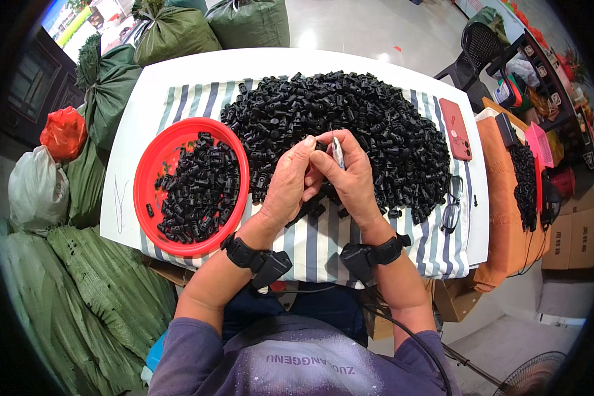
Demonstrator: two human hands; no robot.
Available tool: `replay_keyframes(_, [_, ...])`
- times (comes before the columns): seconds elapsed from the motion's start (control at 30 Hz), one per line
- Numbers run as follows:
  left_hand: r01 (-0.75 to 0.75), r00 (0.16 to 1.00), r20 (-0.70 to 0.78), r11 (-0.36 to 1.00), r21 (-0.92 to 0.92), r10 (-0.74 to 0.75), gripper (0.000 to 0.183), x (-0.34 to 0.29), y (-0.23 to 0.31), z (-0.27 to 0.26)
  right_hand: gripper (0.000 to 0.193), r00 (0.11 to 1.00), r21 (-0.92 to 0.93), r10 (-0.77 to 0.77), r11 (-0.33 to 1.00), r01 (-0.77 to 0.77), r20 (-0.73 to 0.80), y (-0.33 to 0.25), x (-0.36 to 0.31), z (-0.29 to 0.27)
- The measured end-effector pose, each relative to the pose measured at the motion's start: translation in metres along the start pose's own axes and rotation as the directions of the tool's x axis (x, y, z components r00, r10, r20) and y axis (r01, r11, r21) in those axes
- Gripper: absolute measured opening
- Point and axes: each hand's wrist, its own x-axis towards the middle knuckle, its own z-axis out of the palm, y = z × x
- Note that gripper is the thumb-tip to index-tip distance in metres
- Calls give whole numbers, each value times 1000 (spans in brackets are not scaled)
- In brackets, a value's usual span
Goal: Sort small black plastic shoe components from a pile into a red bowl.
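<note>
My two hands meet over the near edge of a big heap of small black plastic pieces (350,99), which look like cord locks. Thumb and fingers of my left hand (289,181) are pinched together, and whatever lies in them is hidden. My right hand (353,178) is closed around a slim tool (338,153) with a pale body and a narrow tip pointing away from me; its exact kind cannot be made out. The fingertips of both hands touch or nearly touch. To the left, a round red basin (140,178) holds more of the black pieces.
A striped cloth (323,247) lies under the heap on a white table (129,132). A red phone (456,129) and eyeglasses (451,211) are at the right. Green sacks (89,290) crowd the left side. An orange-covered stand (508,218) adjoins the right; a fan (534,376) stands lower right.
</note>
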Motion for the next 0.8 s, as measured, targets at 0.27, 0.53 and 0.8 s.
replay_keyframes(0.27, [97,995,20,991,-91,-95,40,-2,8,6,13,992,165,121,979,-122,18,-11,0,-2])
replay_keyframes(0.53, [123,992,6,984,-131,-123,39,-1,6,5,13,993,120,121,985,-122,16,-8,1,-4])
replay_keyframes(0.8, [47,994,100,999,-18,-45,43,-1,3,-1,12,1000,-5,-11,1000,11,-22,-3,2,-2])
